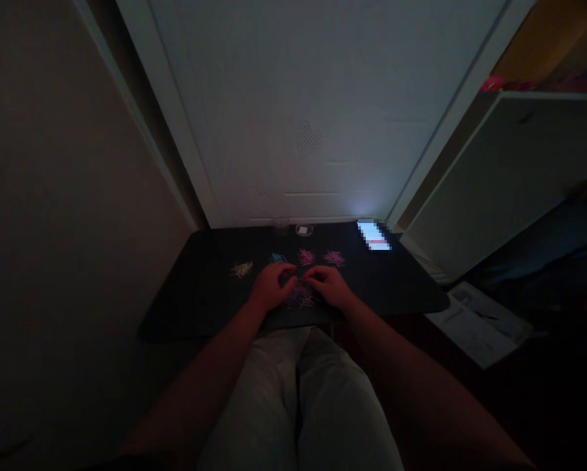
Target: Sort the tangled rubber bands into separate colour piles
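Observation:
My left hand [272,286] is at the left side of a mixed pile of thin, small coloured sticks [302,299]. A gap shows between its curved index finger and thumb. Across the pile, my right hand [330,285] has its fingertips pinched together; whatever is between them is too small and dark to make out. Beyond the hands lie separate little heaps: pale yellow sticks [242,269], blue sticks [277,258] partly behind my left hand, pink sticks [306,256], and pinkish-purple sticks [335,258].
The dark tabletop [195,294] stands against a white panel [283,78]. A round clear dish [303,230] with a white square and a faint clear container [280,226] sit at its back edge. A lit phone [374,235] lies back right. Papers [480,324] lie lower right.

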A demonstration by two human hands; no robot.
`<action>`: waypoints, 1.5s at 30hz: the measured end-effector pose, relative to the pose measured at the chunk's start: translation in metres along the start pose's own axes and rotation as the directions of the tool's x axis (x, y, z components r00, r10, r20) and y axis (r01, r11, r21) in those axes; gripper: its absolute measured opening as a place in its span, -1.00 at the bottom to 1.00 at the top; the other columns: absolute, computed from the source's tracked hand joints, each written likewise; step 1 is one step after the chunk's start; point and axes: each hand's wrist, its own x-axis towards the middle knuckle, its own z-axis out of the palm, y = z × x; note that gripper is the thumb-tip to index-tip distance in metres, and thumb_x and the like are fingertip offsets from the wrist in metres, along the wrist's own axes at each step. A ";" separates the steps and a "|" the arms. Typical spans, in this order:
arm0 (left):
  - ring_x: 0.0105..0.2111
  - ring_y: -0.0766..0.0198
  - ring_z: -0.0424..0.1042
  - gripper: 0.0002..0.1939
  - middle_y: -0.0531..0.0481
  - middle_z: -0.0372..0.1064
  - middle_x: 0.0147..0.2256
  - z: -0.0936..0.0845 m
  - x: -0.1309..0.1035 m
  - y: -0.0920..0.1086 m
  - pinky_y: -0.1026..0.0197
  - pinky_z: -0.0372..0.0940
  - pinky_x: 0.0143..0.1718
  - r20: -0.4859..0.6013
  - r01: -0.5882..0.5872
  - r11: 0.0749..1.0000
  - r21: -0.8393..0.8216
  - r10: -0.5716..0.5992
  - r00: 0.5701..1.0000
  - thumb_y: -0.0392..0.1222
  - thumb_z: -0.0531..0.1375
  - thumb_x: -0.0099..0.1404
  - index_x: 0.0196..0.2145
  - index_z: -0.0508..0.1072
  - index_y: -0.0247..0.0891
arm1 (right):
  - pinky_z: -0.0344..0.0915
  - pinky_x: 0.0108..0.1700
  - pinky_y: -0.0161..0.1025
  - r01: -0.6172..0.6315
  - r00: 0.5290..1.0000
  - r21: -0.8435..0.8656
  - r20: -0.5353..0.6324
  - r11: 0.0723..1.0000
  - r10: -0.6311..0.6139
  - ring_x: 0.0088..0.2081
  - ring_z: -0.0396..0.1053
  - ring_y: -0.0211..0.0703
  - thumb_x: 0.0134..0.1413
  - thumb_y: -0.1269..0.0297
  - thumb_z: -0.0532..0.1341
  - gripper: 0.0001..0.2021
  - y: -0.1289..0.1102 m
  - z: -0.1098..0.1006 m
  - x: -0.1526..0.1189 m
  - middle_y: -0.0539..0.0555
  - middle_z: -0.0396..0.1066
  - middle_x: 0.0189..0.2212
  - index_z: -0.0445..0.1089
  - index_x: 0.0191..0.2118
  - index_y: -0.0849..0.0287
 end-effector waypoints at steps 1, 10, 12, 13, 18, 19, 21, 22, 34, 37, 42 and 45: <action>-0.26 0.21 0.41 -0.76 -0.05 0.45 -0.26 0.002 0.000 0.001 0.15 0.30 -0.19 0.003 -0.002 1.000 -0.003 0.002 1.000 -0.14 0.15 0.19 -0.17 0.43 -0.21 | 0.30 -0.31 -0.29 0.006 1.000 0.015 -0.001 1.000 -0.006 -0.41 0.38 -0.24 -0.07 0.24 0.21 -0.85 0.000 0.002 0.002 0.02 0.48 -0.45 0.47 -0.40 0.18; -0.29 0.22 0.40 -0.83 -0.03 0.46 -0.34 0.002 -0.003 -0.001 0.14 0.29 -0.19 0.014 -0.076 0.997 0.016 0.076 0.997 -0.16 0.20 0.15 -0.28 0.47 -0.22 | 0.29 -0.34 -0.29 -0.020 0.998 0.069 -0.052 0.997 0.024 -0.42 0.38 -0.23 -0.12 0.25 0.23 -0.85 0.002 0.010 0.007 0.03 0.48 -0.47 0.47 -0.41 0.19; -0.32 0.23 0.40 -0.84 -0.02 0.46 -0.36 0.004 -0.002 -0.001 0.15 0.29 -0.21 0.006 -0.068 0.997 0.025 0.068 0.998 -0.16 0.20 0.15 -0.29 0.47 -0.22 | 0.29 -0.33 -0.29 -0.016 0.998 0.054 -0.062 0.998 0.019 -0.42 0.38 -0.22 -0.12 0.24 0.23 -0.85 0.002 0.011 0.006 0.03 0.48 -0.47 0.47 -0.42 0.19; -0.32 0.24 0.40 -0.85 -0.02 0.46 -0.37 0.005 -0.002 -0.002 0.16 0.29 -0.21 0.001 -0.062 0.998 0.029 0.062 0.998 -0.16 0.20 0.15 -0.30 0.47 -0.22 | 0.29 -0.33 -0.29 -0.009 0.998 0.041 -0.065 0.999 0.012 -0.42 0.38 -0.22 -0.11 0.24 0.23 -0.86 0.002 0.012 0.006 0.03 0.48 -0.47 0.47 -0.42 0.18; -0.31 0.25 0.40 -0.87 -0.02 0.47 -0.36 0.008 -0.001 -0.004 0.16 0.28 -0.20 -0.031 -0.016 0.999 0.043 0.017 0.999 -0.19 0.17 0.19 -0.32 0.49 -0.21 | 0.28 -0.35 -0.28 0.000 0.997 -0.020 -0.071 1.000 -0.001 -0.44 0.37 -0.22 -0.09 0.22 0.22 -0.84 0.003 0.013 0.001 0.03 0.48 -0.47 0.47 -0.40 0.18; -0.31 0.24 0.41 -0.87 -0.02 0.48 -0.35 0.008 -0.001 -0.004 0.16 0.28 -0.20 -0.033 -0.008 0.999 0.045 0.009 0.999 -0.19 0.16 0.19 -0.32 0.49 -0.21 | 0.28 -0.36 -0.29 -0.001 0.997 -0.035 -0.077 0.999 -0.002 -0.44 0.37 -0.22 -0.09 0.22 0.21 -0.84 0.003 0.013 0.000 0.03 0.48 -0.47 0.47 -0.40 0.18; -0.30 0.24 0.41 -0.87 -0.02 0.48 -0.35 0.008 -0.001 -0.004 0.16 0.28 -0.19 -0.029 -0.005 0.999 0.045 0.006 1.000 -0.18 0.16 0.20 -0.32 0.49 -0.21 | 0.26 -0.38 -0.29 0.001 0.996 -0.062 -0.088 0.998 -0.006 -0.45 0.35 -0.23 -0.08 0.22 0.21 -0.84 0.003 0.012 -0.001 0.03 0.47 -0.48 0.48 -0.39 0.17; -0.30 0.24 0.41 -0.87 -0.01 0.48 -0.36 0.008 -0.001 -0.003 0.16 0.28 -0.19 -0.027 -0.008 0.999 0.045 0.009 1.000 -0.17 0.16 0.21 -0.33 0.49 -0.21 | 0.25 -0.40 -0.30 0.000 0.996 -0.074 -0.091 0.997 -0.007 -0.47 0.34 -0.23 -0.08 0.22 0.21 -0.84 0.003 0.012 -0.001 0.02 0.47 -0.48 0.48 -0.38 0.16; -0.31 0.25 0.40 -0.83 -0.02 0.47 -0.37 0.007 -0.001 -0.003 0.18 0.26 -0.19 -0.016 -0.024 0.998 0.058 0.025 1.000 -0.14 0.13 0.24 -0.34 0.49 -0.23 | 0.23 -0.38 -0.28 -0.020 0.993 -0.079 -0.114 0.997 0.011 -0.45 0.32 -0.22 -0.07 0.21 0.20 -0.82 0.004 0.009 0.000 0.03 0.43 -0.49 0.46 -0.38 0.19; -0.31 0.25 0.40 -0.82 -0.03 0.47 -0.38 0.008 -0.001 -0.003 0.18 0.26 -0.19 -0.024 -0.032 0.998 0.062 0.034 0.999 -0.13 0.13 0.25 -0.33 0.49 -0.23 | 0.24 -0.38 -0.28 -0.026 0.992 -0.104 -0.126 0.994 0.013 -0.45 0.33 -0.22 -0.07 0.23 0.20 -0.84 0.003 0.009 0.000 0.04 0.44 -0.49 0.46 -0.39 0.19; -0.32 0.25 0.40 -0.83 -0.02 0.47 -0.37 0.008 -0.001 -0.002 0.17 0.27 -0.20 -0.035 -0.059 0.997 0.053 0.061 0.998 -0.15 0.13 0.24 -0.32 0.49 -0.24 | 0.24 -0.39 -0.29 -0.016 0.991 -0.103 -0.137 0.995 0.002 -0.46 0.33 -0.23 -0.05 0.22 0.18 -0.83 0.003 0.010 -0.001 0.03 0.43 -0.50 0.45 -0.40 0.19; -0.33 0.26 0.40 -0.84 -0.01 0.46 -0.37 0.007 -0.001 -0.001 0.18 0.28 -0.21 -0.034 -0.075 0.996 0.043 0.076 0.996 -0.15 0.17 0.20 -0.30 0.48 -0.24 | 0.24 -0.38 -0.28 0.018 0.992 -0.094 -0.121 0.995 -0.030 -0.45 0.34 -0.21 -0.03 0.21 0.18 -0.83 0.005 0.010 -0.001 0.03 0.43 -0.50 0.44 -0.40 0.19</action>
